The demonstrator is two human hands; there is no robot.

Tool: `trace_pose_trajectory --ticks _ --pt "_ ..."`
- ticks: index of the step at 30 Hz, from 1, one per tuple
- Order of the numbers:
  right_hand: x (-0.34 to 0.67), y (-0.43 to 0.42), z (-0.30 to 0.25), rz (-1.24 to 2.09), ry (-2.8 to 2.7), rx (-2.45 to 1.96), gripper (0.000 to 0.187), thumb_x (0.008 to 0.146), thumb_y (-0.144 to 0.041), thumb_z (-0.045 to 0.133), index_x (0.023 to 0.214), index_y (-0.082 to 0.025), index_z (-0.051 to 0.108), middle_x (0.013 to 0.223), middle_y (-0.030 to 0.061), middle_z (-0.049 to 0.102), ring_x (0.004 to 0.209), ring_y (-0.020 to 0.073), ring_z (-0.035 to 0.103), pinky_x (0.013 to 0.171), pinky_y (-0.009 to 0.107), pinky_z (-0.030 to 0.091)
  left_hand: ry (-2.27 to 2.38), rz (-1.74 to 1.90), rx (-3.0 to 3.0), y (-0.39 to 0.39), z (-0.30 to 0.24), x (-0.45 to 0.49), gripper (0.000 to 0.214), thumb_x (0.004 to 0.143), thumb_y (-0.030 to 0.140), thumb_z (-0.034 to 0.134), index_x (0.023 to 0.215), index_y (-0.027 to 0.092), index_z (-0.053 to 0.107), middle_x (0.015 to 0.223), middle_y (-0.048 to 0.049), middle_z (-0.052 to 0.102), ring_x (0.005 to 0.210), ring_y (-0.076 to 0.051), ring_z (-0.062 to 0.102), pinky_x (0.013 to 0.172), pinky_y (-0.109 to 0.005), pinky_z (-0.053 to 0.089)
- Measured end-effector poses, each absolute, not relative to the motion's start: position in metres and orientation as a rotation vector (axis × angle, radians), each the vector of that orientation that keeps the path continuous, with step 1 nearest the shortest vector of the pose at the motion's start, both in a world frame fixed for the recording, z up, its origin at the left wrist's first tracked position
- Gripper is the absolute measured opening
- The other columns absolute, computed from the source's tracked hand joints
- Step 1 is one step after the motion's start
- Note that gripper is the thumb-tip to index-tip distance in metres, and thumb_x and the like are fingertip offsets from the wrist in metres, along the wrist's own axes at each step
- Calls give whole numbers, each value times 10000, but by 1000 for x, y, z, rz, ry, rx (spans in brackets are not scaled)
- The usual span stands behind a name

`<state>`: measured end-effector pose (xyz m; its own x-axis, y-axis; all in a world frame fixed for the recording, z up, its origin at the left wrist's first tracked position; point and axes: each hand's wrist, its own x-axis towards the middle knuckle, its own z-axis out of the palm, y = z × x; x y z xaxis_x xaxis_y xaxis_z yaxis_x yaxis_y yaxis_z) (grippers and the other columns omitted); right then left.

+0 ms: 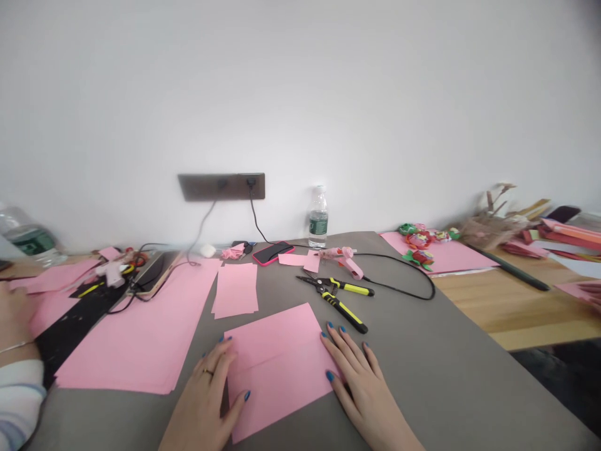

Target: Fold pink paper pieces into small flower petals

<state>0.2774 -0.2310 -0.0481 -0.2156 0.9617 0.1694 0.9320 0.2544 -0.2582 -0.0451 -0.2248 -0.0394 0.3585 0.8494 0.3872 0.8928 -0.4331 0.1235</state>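
Observation:
A sheet of pink paper (282,369) with a faint crease across it lies at an angle on the grey table in front of me. My left hand (206,388) rests at its left edge, thumb and fingers apart, fingertips on the paper. On the opposite side, my right hand (359,382) lies flat with spread fingers, its tips touching the right edge. Just beyond the right hand are pliers (335,297) with yellow-and-black handles, their handles apart. A pink glue gun (345,258) with a black cord sits behind them.
Larger pink sheets (141,344) and a small paper stack (235,289) lie to the left. A phone (273,252) and a water bottle (318,216) stand near the wall. Colourful paper flowers (419,241) are at right. Other people's hands show at both sides.

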Motion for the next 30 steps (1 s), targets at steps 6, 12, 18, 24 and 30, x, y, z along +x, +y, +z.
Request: trace_pose_trajectory --ticks 6,12,18,24,30 --pt "286 -233 -45 403 -1970 -1627 516 993 -351 355 1505 -285 334 1505 83 456 1391 282 414 1130 580 312 -1391 -611 -2591 -184 -25 -29 470 850 273 527 1307 168 561 1327 -136 636 1177 -288 628 950 -415 535" --pt "292 -232 -55 630 -1354 -1446 460 985 -449 382 1365 -218 499 1362 153 597 1229 278 592 1018 427 489 -1844 -708 -2660 -170 11 -29 347 930 291 395 947 205 731 637 -36 727 548 -191 685 549 -251 526" --pt "274 -236 -54 727 -1189 -1522 547 931 -562 436 1353 -218 486 1276 155 646 1006 255 687 808 344 580 -2487 -1621 -2458 -174 23 -38 472 819 573 568 943 144 721 870 -87 739 854 -260 680 701 -299 566" --pt "257 -243 -47 991 -1152 -1492 658 843 -654 494 1327 -208 504 1097 135 702 823 233 700 655 307 583 -3004 -2523 -1605 -219 -9 -31 628 870 524 533 1437 286 404 1162 -86 688 824 -218 704 658 -349 610" --pt "250 -230 -43 1133 -957 -1363 737 749 -646 634 1313 -194 493 941 105 703 649 207 670 454 266 497 -3354 -1897 -2306 -259 -24 -26 855 833 636 534 1535 258 224 808 -72 742 564 -188 681 518 -274 525"
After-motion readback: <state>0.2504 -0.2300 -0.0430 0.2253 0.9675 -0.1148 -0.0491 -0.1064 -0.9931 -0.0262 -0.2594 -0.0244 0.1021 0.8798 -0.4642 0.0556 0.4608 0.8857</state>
